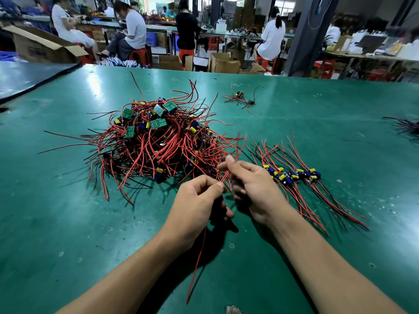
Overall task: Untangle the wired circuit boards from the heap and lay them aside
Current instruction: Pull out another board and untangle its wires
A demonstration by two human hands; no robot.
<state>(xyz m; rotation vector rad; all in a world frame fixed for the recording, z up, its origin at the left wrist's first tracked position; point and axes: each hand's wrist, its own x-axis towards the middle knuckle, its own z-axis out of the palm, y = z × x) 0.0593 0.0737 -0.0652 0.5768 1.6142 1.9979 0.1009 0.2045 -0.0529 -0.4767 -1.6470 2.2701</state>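
A tangled heap of small green circuit boards with red and black wires lies on the green table, left of centre. Just in front of it, my left hand pinches red wires between thumb and curled fingers; one long red wire hangs down from it toward me. My right hand is close beside it and grips other red wires that rise above its thumb. The board on these wires is hidden behind my hands. To the right lies a straightened row of boards with wires fanned out.
A small separate cluster of wired boards lies farther back. Another bundle of dark wires sits at the right edge. A dark mat overlaps the table's far left corner. Seated people, red stools and cardboard boxes fill the room behind.
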